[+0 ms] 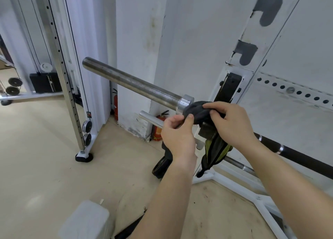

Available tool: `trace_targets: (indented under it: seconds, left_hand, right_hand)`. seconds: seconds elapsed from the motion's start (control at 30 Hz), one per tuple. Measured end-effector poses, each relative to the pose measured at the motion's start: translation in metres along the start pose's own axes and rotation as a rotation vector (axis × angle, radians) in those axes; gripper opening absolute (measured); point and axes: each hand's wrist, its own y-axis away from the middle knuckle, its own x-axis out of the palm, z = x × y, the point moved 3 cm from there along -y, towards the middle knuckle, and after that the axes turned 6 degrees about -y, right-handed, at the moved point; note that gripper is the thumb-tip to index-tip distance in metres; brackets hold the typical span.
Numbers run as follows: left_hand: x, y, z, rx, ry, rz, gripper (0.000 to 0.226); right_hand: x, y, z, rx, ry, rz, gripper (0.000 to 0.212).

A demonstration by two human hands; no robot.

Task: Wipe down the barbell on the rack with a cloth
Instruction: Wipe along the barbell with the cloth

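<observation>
Barbell axis: the barbell [137, 84] runs on a slant, its bare steel sleeve pointing up and left toward the far wall, its dark shaft passing down and right to the frame's right edge.
Barbell place: it rests on the white rack [239, 45], at the black hook on the upright.
Barbell make: round, smooth, dull grey sleeve with scuffs; a brighter steel collar where the sleeve ends.
Cloth: a dark, soft, crumpled cloth [199, 112] is draped over the bar just beside the collar, on the shaft side.
Left hand: the left hand [177, 136] pinches the cloth's near edge between thumb and fingers.
Right hand: the right hand [232, 120] lies on top of the cloth, fingers curled down and pressing it onto the bar.
Below the bar: a short shiny peg [150, 118] juts left; a black and yellow strap [213, 151] hangs down.
Floor: pale, scuffed; a red fire extinguisher [158, 130] stands by the wall.
Writing: none readable.
</observation>
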Motion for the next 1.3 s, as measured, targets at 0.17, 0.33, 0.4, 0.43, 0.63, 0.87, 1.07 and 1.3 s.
trace_targets:
  seconds: [0.17,0.33,0.4,0.43,0.63,0.87,1.07,1.3]
  left_hand:
    - [0.038,-0.030,-0.074,0.910,-0.848,0.202,0.016]
    - [0.083,-0.077,-0.071,1.047,-1.842,0.720,0.033]
    - [0.092,-0.087,-0.074,0.908,-1.908,0.881,0.033]
    - [0.097,-0.092,-0.076,0.868,-1.913,0.932,0.031]
    - [0.114,-0.098,-0.068,0.801,-1.922,1.039,0.023]
    - [0.086,-0.093,-0.089,0.849,-1.772,1.167,0.023]
    - [0.075,-0.085,-0.091,1.367,-1.785,1.159,0.030]
    - [0.070,-0.093,-0.084,1.174,-1.895,1.281,0.053]
  right_hand:
    - [-0.006,0.003,0.001,0.039,-0.111,-0.115,0.034]
    - [0.004,0.015,0.001,-0.025,0.208,0.027,0.042]
    - [0.003,0.018,0.002,-0.051,0.225,-0.001,0.040]
    - [0.004,0.018,0.003,-0.060,0.240,-0.011,0.039]
    - [0.006,0.014,0.004,-0.039,0.244,-0.047,0.041]
    - [0.000,0.011,-0.006,0.030,0.057,-0.115,0.035]
    - [-0.006,0.008,-0.015,0.057,-0.030,-0.143,0.032]
    - [-0.003,0.008,-0.020,0.083,-0.029,-0.143,0.031]
